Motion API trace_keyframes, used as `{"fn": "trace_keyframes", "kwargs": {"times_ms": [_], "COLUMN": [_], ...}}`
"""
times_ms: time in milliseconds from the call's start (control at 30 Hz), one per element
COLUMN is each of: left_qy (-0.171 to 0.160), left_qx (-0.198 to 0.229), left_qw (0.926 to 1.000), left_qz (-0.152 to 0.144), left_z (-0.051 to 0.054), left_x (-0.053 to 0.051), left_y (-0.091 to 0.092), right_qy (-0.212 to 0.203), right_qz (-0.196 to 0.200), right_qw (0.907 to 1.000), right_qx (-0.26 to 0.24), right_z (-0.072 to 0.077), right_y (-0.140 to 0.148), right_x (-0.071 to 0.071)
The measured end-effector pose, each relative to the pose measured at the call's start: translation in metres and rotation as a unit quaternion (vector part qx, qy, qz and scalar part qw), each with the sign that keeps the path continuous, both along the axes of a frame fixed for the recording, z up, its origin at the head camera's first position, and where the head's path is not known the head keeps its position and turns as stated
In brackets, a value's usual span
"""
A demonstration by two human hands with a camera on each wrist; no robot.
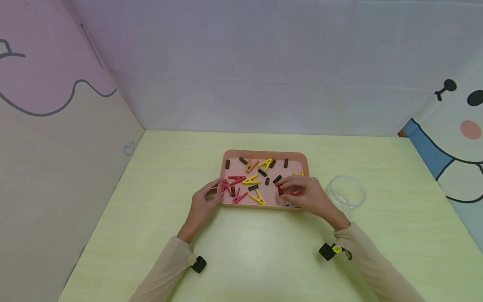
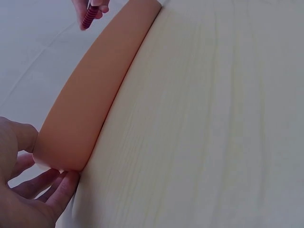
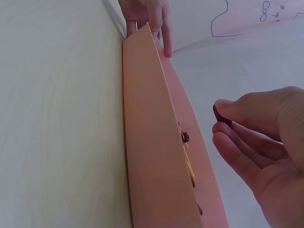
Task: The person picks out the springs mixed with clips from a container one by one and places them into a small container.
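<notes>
Red spring (image 1: pixel 280 191): one, small, short ribbed coil, dark red, pinched between thumb and fingertips of right hand (image 1: pixel 307 195), raised over the right-front part of the tray (image 1: pixel 264 154); in left wrist view it tilts, clear of the rim. Left hand (image 1: pixel 203 204) grips the tray's front-left corner, thumb at the rim, fingers around the outer wall. Tray: one, rectangular, rounded corners, pink inside, orange-pink walls, flat on the pale table (image 1: pixel 249 251). Counts in tray, visible ones: nine dark springs (image 1: pixel 253 187), brown or blackish, some lying, scattered; four yellow clips (image 1: pixel 258 198), one partly behind the right hand; four red clips (image 1: pixel 237 180), one mostly covered by the right hand; one orange clip (image 1: pixel 251 166) near the back wall. One grey item (image 1: pixel 289 205) at the front-right, mostly hidden, can't tell what. One clear round dish (image 1: pixel 347 205), on the table just right of the tray.
</notes>
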State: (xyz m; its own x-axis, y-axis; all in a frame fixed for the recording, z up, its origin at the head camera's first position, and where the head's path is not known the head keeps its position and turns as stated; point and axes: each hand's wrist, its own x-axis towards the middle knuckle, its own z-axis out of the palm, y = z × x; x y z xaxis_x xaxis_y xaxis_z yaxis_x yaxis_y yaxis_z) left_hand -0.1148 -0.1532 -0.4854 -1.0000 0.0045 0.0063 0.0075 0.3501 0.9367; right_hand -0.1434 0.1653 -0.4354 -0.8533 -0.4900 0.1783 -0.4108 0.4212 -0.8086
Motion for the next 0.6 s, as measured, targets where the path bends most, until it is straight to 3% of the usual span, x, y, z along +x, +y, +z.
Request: {"fn": "trace_keyframes", "kwargs": {"times_ms": [467, 600], "left_qy": [-0.005, -0.007], "left_qx": [0.009, 0.016], "left_qw": [0.9999, 0.9998], "left_qz": [0.004, -0.003], "left_z": [0.0, 0.013], "left_x": [-0.001, 0.003], "left_y": [-0.001, 0.002], "right_qy": [0.058, 0.068], "right_qz": [-0.014, -0.027], "right_qw": [0.998, 0.9966], "right_qx": [0.019, 0.038], "right_z": [0.019, 0.025], "right_y": [0.009, 0.013], "right_x": [0.011, 0.015]}}
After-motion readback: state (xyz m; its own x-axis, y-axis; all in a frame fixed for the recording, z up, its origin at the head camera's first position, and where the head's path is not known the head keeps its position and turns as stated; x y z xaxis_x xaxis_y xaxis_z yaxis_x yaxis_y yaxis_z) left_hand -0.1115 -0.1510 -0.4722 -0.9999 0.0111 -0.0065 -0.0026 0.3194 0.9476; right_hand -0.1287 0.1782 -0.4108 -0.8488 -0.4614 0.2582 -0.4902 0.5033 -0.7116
